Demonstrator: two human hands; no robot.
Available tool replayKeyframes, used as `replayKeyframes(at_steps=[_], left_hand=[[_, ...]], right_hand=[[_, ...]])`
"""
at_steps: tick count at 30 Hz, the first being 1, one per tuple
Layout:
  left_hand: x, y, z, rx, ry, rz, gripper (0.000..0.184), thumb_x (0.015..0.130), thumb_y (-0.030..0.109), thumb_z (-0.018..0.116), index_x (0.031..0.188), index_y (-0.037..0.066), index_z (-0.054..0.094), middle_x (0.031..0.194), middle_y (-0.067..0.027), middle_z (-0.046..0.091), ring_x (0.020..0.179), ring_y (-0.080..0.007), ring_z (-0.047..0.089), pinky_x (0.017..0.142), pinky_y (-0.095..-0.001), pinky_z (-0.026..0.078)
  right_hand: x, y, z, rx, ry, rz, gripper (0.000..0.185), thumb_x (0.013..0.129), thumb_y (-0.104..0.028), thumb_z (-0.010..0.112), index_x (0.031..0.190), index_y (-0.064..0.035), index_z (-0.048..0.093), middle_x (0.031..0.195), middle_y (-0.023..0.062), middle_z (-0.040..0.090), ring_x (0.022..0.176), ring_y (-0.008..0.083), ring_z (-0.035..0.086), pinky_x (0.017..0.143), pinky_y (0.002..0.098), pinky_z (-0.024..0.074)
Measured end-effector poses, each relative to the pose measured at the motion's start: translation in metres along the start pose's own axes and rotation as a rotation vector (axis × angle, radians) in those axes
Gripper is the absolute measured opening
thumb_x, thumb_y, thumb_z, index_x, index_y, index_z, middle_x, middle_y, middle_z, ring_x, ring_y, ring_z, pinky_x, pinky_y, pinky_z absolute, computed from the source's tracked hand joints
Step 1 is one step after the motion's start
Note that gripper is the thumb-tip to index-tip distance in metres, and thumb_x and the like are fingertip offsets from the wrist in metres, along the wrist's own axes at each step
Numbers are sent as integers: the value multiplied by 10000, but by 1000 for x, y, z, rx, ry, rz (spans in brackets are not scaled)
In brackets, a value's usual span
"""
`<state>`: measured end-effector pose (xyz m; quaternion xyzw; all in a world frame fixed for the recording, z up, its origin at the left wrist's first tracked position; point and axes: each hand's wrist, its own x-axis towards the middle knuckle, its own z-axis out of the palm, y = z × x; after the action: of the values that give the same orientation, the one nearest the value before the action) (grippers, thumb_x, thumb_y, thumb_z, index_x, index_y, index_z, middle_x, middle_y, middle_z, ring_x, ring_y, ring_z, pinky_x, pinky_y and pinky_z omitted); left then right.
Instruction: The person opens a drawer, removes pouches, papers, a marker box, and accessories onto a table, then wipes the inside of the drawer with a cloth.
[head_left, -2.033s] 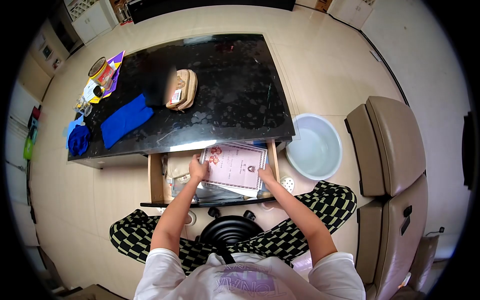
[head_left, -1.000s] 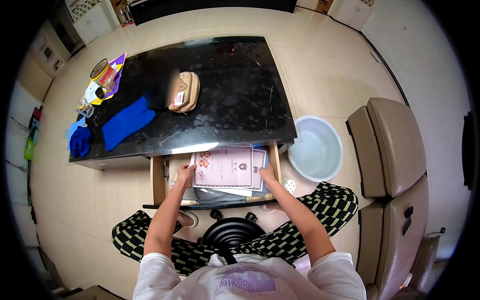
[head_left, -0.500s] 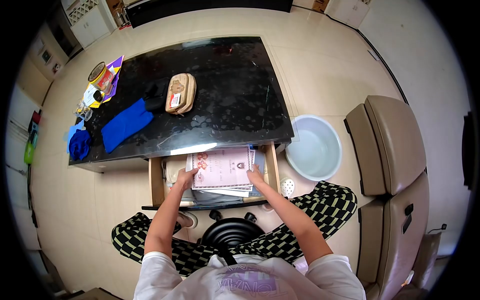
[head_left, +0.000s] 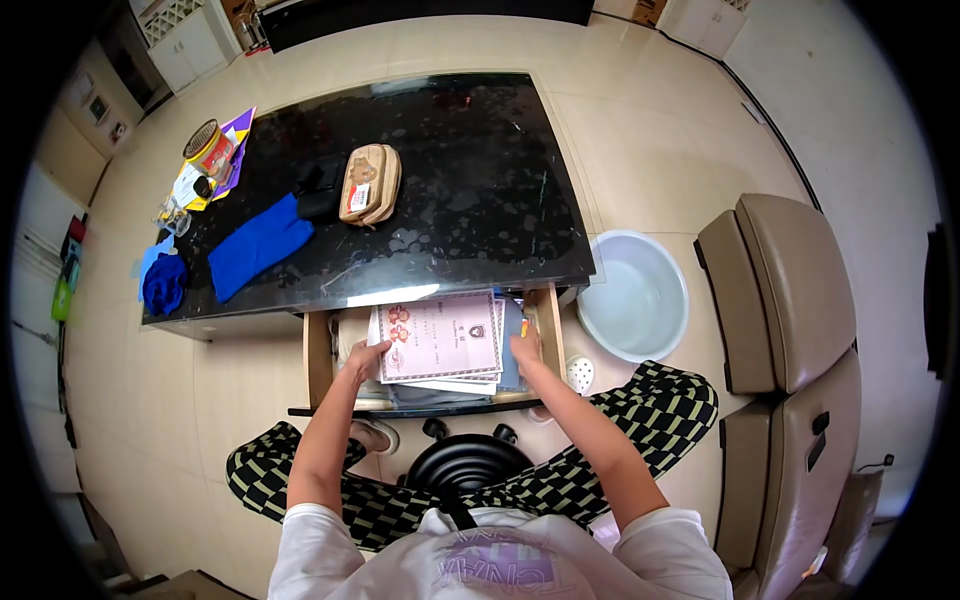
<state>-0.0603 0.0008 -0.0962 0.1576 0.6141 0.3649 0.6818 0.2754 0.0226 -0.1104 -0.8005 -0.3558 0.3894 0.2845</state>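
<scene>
Because the drawer (head_left: 317,360) stands open below the black tabletop (head_left: 480,180), the seated person's 2 hands can reach into it from above. The pink certificate (head_left: 440,340) lies face up in there, topmost on a loose stack of papers, its far edge close under the table's front. The left hand (head_left: 368,358) grips its left edge, thumb on top and fingers out of sight beneath, a hold that probably steadies the sheets without creasing the middle. The right hand (head_left: 527,345) is apart from that sheet, at the blue folder (head_left: 511,318) by the drawer's right side; whether its fingers close on anything, I cannot tell. The folder sticks out past the papers, perhaps because the pile is uneven. Grey material (head_left: 430,397) shows below the stack, seemingly bearing it up. The tan pouch (head_left: 365,190) rests on the tabletop, well apart from both hands.
</scene>
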Motion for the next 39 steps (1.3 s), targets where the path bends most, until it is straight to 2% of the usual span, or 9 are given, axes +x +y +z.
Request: replayKeyframes(at_steps=[2, 8, 10, 19, 24, 30, 32, 35, 39], left_hand=[[-6, 6, 4, 4, 2, -13, 252, 771, 52, 612, 979, -69, 538, 883, -129, 609, 730, -219, 610, 643, -359, 517], [-11, 8, 9, 65, 2, 61, 277, 775, 67, 615, 992, -80, 524, 891, -137, 605, 733, -223, 607, 639, -357, 518], [-15, 12, 13, 65, 19, 97, 278, 779, 68, 611, 995, -82, 520, 890, -138, 603, 729, -224, 605, 636, -357, 518], [-2, 4, 3, 33, -1, 120, 256, 800, 113, 595, 968, -67, 523, 862, -125, 599, 707, -215, 603, 610, -369, 525], [6, -1, 0, -15, -3, 116, 216, 808, 117, 585, 936, -51, 539, 831, -109, 602, 680, -203, 601, 597, -360, 525], [0, 7, 5, 17, 27, -7, 226, 830, 168, 563, 937, -30, 549, 822, -91, 607, 663, -183, 597, 609, -344, 523], [-2, 8, 3, 4, -33, -46, 285, 843, 199, 545, 979, -51, 524, 857, -114, 605, 689, -198, 613, 591, -344, 534], [4, 4, -2, -92, -88, -58, 302, 856, 210, 523, 1006, -51, 515, 886, -130, 608, 720, -210, 624, 611, -342, 539], [1, 6, -2, -141, -118, -81, 299, 862, 203, 512, 1028, -46, 506, 911, -135, 608, 744, -216, 626, 626, -339, 540]], right_hand=[[18, 11, 3, -48, 56, 14, 455, 711, -108, 536, 1139, 25, 458, 1126, 212, 507, 1025, 305, 520, 830, 370, 437], [68, 58, 32, 255, -220, 383, 566, 625, -172, 706, 1093, 47, 473, 1023, 188, 565, 896, 284, 565, 778, 339, 454], [47, 38, 32, 440, -213, 306, 309, 693, -85, 679, 889, 97, 524, 784, 155, 597, 673, 235, 600, 594, 330, 502], [10, -30, 14, 80, -47, -93, 493, 583, -217, 773, 910, 63, 532, 857, 150, 591, 774, 218, 573, 660, 306, 459], [17, -42, 14, -133, -64, -94, 538, 554, -283, 786, 908, 53, 560, 919, 152, 590, 810, 211, 570, 704, 306, 459], [33, -20, 17, 91, -130, 64, 448, 605, -268, 767, 897, 16, 579, 883, 135, 609, 803, 243, 587, 634, 338, 488], [33, -19, 12, 374, -383, 264, 349, 674, -233, 722, 871, 16, 576, 835, 133, 615, 705, 236, 604, 575, 365, 500], [15, -37, -2, 350, -445, 358, 274, 718, -196, 684, 852, 18, 575, 788, 129, 616, 608, 223, 602, 533, 384, 500], [14, -31, 0, 443, -553, 361, 410, 688, -178, 709, 942, 83, 520, 880, 175, 589, 713, 232, 597, 601, 344, 504]])
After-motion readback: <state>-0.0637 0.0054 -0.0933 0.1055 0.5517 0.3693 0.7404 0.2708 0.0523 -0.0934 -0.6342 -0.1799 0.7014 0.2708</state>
